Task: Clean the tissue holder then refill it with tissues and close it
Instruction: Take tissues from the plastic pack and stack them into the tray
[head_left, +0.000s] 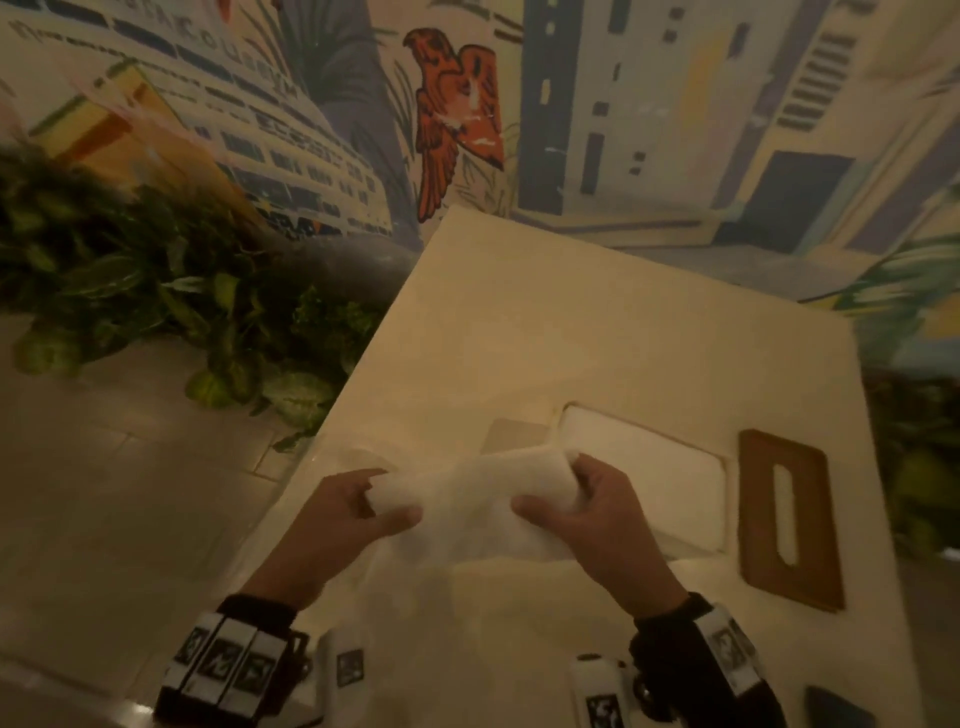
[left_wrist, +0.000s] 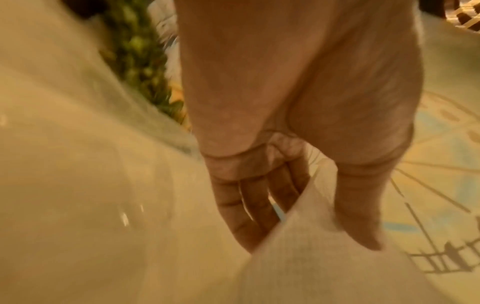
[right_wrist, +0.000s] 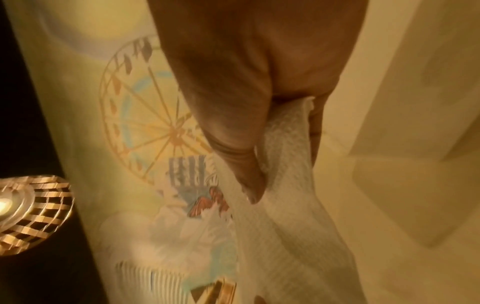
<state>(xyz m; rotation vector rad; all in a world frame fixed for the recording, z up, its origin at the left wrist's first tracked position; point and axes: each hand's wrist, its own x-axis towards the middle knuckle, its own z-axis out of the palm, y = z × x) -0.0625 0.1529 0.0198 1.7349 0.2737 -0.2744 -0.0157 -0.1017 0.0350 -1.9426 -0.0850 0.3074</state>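
Note:
Both hands hold a white stack of tissues (head_left: 483, 499) above the cream counter (head_left: 571, 322). My left hand (head_left: 358, 512) pinches its left end between thumb and fingers, as the left wrist view confirms on the tissues (left_wrist: 311, 257). My right hand (head_left: 582, 512) grips its right end, thumb over the tissues (right_wrist: 285, 185). Just behind the hands, a rectangular recess in the counter, the tissue holder (head_left: 644, 467), shows a white inside. Its brown wooden lid (head_left: 789, 519), with a slot down the middle, lies flat on the counter to the right.
Leafy green plants (head_left: 156, 291) fill the space left of the counter, above a tiled floor (head_left: 104, 519). A painted mural wall (head_left: 467, 104) stands behind. A dark phone-like object (head_left: 836, 709) lies at the counter's near right corner.

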